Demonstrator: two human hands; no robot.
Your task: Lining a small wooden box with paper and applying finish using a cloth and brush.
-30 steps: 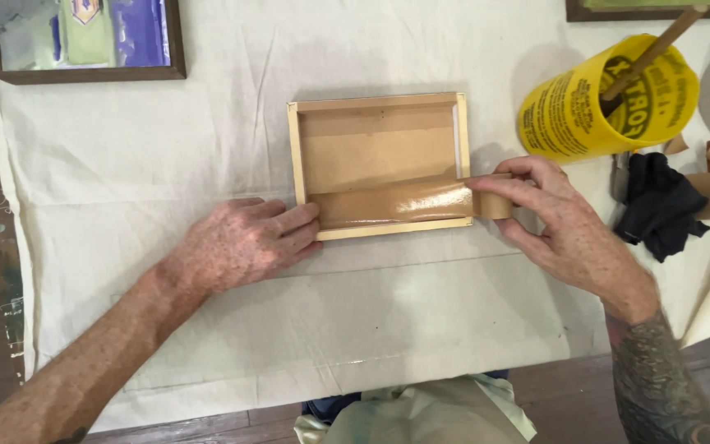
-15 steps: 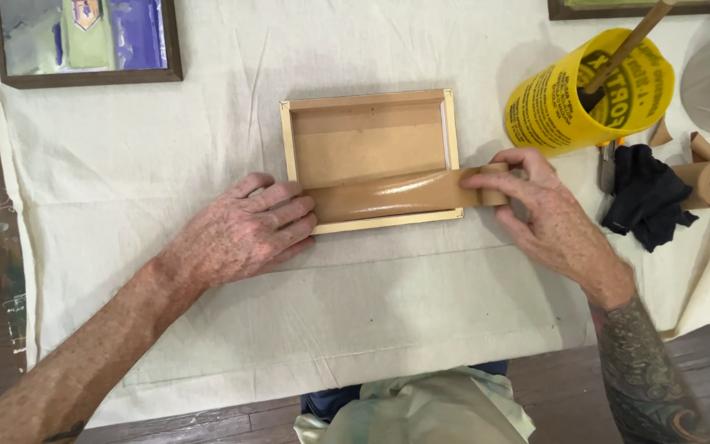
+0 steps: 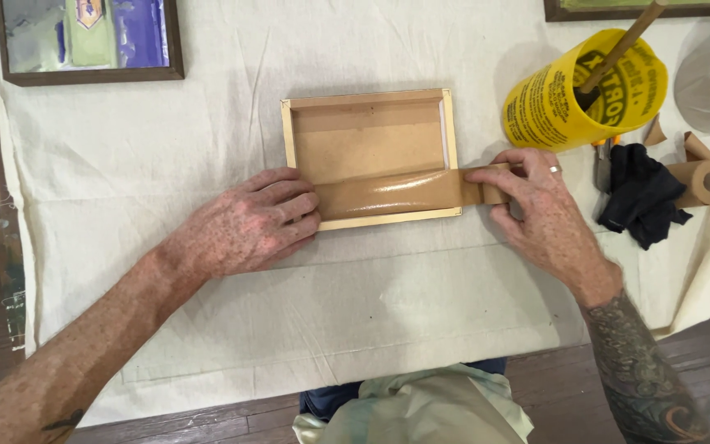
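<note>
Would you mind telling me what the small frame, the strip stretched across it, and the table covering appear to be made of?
The frame looks like pale unfinished wood, with a matte brown board, perhaps hardboard, as its back. The strip, pinned by the left hand and pulled by the right hand, looks like glossy brown paper tape, judging by its sheen. The covering seems off-white woven cloth, creased and wrinkled.

Glossy brown paper tape strip (image 3: 396, 193) — a second ago half-laid and pale along the lower edge of the shallow wooden picture frame lying face-down (image 3: 371, 156), now flat and darker across the backing from the left rail to past the right rail.

Left hand (image 3: 248, 226) — moved from below the frame's left corner onto it, fingertips pressing the tape end.

Right hand (image 3: 540, 214) — shifted slightly toward the frame, pinching the tape's free end.
</note>
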